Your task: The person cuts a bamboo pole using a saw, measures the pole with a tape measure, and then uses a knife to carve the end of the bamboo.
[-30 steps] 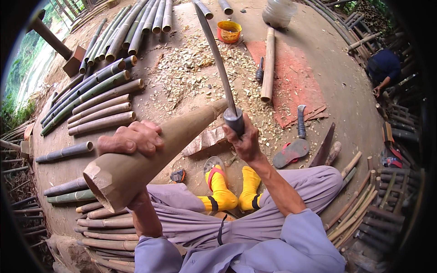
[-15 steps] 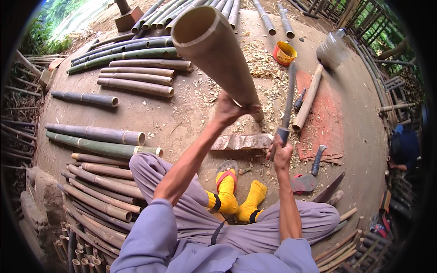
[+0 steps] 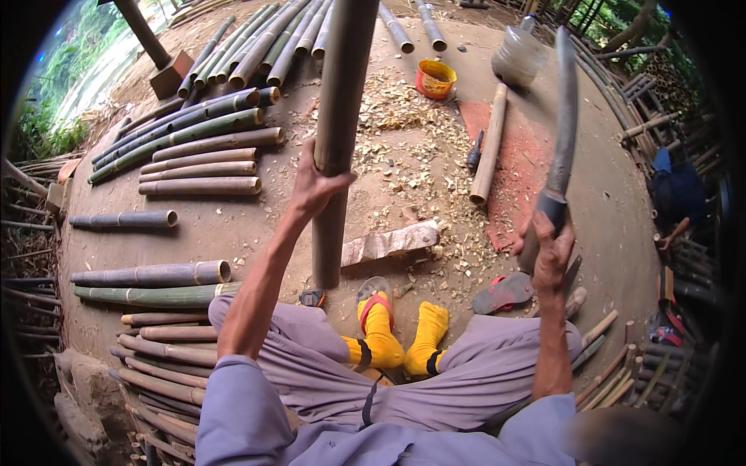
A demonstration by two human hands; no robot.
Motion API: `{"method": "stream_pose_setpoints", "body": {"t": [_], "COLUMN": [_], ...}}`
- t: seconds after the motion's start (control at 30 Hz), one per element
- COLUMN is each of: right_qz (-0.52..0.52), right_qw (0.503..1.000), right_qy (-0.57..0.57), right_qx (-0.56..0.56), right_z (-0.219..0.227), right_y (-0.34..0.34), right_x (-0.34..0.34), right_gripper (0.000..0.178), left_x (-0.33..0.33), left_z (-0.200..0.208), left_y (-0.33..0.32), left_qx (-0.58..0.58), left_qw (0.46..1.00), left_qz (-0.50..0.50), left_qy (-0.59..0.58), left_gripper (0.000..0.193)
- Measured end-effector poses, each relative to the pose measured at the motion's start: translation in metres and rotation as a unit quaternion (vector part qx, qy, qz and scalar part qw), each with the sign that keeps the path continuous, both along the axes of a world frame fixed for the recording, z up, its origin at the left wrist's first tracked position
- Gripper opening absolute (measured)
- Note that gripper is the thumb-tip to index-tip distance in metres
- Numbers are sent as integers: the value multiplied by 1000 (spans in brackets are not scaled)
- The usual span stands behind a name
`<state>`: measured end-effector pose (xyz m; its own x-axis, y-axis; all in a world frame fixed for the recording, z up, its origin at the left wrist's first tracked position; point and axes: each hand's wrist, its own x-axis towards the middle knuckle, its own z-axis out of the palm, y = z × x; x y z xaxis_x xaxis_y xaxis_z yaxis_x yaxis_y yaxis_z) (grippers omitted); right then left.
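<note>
My left hand (image 3: 317,182) is wrapped round a thick bamboo pole (image 3: 342,93), raised nearly upright; its top runs out of view. The pole's lower end hangs just left of a rough wooden block (image 3: 388,242) on the ground. On the right, my right hand (image 3: 550,248) grips the dark handle of a machete (image 3: 566,116), whose long curved blade points up and away from me. Below that hand lies a grey sandal (image 3: 503,293). My feet, in yellow socks (image 3: 427,334), rest on the ground between my bent knees.
Bamboo poles (image 3: 206,186) lie in rows along the left; more poles (image 3: 272,46) are at the back. Wood chips (image 3: 404,147) cover the middle ground. A yellow bucket (image 3: 435,79), a plastic jug (image 3: 519,58) and a bamboo length (image 3: 489,144) stand or lie at the far right. Another person (image 3: 678,190) is at the right edge.
The bamboo pole has swung from a slant showing its hollow end to nearly upright, further left. My right hand has carried the machete to the right. The view has shifted too.
</note>
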<state>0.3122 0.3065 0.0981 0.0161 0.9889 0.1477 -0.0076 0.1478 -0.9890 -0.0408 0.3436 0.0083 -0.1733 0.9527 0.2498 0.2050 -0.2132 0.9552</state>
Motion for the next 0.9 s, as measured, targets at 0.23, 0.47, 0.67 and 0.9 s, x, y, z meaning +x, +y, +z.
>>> {"method": "stream_pose_setpoints", "body": {"t": [0.23,0.47,0.67,0.9], "right_qz": [3,76,260,365], "right_qw": [961,901,891,863], "right_qy": [-276,-423,-362,-316], "right_qx": [-18,-61,-82,150], "right_z": [42,-57,-192,-191], "right_y": [32,39,-1,-37], "right_x": [53,46,-14,-77], "right_gripper": [22,29,36,44], "left_x": [41,64,64,75], "left_z": [-66,-104,-95,-84], "left_y": [-39,-68,-124,-165], "left_qx": [-327,-412,-474,-494], "left_qw": [876,717,697,681], "left_qz": [-157,-96,-83,-50], "left_qy": [-319,-554,-532,-538], "left_gripper": [55,54,56,70]}}
